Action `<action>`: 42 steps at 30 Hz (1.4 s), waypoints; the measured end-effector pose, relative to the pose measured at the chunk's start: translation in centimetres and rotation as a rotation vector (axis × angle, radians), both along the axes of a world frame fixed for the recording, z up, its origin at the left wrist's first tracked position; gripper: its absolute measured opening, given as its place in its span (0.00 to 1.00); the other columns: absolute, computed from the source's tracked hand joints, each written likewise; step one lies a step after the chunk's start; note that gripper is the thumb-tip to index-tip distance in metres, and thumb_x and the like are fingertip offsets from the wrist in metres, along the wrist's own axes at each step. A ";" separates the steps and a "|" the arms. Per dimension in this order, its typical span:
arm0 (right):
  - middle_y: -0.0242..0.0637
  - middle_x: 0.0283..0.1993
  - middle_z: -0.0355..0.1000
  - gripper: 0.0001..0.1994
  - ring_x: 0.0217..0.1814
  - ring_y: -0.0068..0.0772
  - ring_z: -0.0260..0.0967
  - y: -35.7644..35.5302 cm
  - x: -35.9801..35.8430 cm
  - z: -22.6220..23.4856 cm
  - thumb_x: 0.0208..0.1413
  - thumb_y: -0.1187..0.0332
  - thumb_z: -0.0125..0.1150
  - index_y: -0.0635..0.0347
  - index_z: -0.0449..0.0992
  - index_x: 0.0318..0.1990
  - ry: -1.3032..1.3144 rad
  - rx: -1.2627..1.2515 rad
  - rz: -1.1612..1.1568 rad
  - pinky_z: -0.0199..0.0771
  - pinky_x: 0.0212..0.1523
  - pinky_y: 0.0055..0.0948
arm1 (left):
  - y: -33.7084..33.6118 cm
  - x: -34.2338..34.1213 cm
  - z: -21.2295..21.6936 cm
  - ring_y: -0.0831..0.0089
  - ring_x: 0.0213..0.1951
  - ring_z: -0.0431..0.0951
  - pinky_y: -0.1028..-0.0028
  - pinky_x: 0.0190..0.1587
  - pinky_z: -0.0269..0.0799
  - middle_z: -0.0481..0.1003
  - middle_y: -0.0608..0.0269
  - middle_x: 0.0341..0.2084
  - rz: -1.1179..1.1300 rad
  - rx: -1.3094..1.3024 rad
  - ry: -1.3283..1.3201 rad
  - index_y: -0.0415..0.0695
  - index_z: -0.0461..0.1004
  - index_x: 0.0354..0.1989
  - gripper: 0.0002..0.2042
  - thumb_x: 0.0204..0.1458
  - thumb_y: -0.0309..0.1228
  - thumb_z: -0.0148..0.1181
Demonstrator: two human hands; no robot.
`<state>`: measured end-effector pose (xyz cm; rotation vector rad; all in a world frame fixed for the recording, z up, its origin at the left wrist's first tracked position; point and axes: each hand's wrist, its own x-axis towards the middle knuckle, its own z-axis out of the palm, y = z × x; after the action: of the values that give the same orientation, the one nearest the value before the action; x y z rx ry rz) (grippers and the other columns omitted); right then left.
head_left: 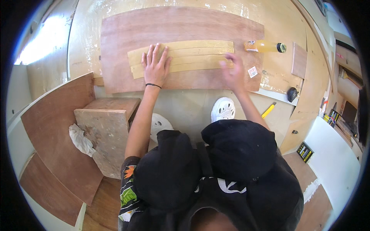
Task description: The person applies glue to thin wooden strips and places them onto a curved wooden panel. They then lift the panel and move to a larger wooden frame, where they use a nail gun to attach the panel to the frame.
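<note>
the left hand [155, 66] lies flat and open on the pale veneer strips [192, 56]; the blurred right hand [232, 73] touches their right end, grip unclear.

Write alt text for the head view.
A person's left hand presses flat on pale yellow veneer strips lying on a reddish plywood board, while the blurred right hand touches their right end. An orange bottle lies beside the board.

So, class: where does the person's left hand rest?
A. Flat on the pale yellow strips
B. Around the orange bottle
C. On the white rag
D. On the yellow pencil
A: the left hand lies palm down, fingers spread, on the pale yellow strips stacked on the reddish plywood sheet; the orange bottle lies untouched off to the right.
</note>
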<state>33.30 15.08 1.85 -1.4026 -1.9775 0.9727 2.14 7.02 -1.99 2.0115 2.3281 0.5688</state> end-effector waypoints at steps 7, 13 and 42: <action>0.53 0.40 0.78 0.35 0.28 0.40 0.78 3.5 12.8 -0.4 0.61 0.26 0.43 0.53 0.57 0.47 0.868 -0.962 -0.774 0.80 0.24 0.32 | 0.5 0.0 0.1 0.62 0.72 0.60 0.46 0.72 0.52 0.64 0.67 0.69 0.004 -0.085 0.053 0.62 0.72 0.66 0.20 0.66 0.45 0.54; 0.52 0.37 0.78 0.36 0.27 0.37 0.78 11.1 12.5 1.6 0.59 0.24 0.43 0.53 0.55 0.40 0.720 -1.243 -0.640 0.80 0.21 0.29 | 0.7 -0.3 -0.3 0.57 0.74 0.57 0.44 0.75 0.46 0.62 0.63 0.70 -0.023 -0.045 -0.048 0.61 0.70 0.67 0.21 0.67 0.44 0.52; 0.52 0.61 0.59 0.40 0.58 0.44 0.71 0.4 5.1 7.8 0.56 0.69 0.72 0.62 0.46 0.64 0.352 -0.116 -0.731 0.91 0.43 0.47 | 0.4 -0.2 -1.3 0.61 0.72 0.59 0.48 0.74 0.49 0.64 0.66 0.69 0.025 -0.006 0.020 0.66 0.70 0.66 0.20 0.67 0.46 0.52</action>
<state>38.42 15.47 9.65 -1.6919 -1.0349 0.9010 1.98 7.39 -3.26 1.9980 2.3668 0.5448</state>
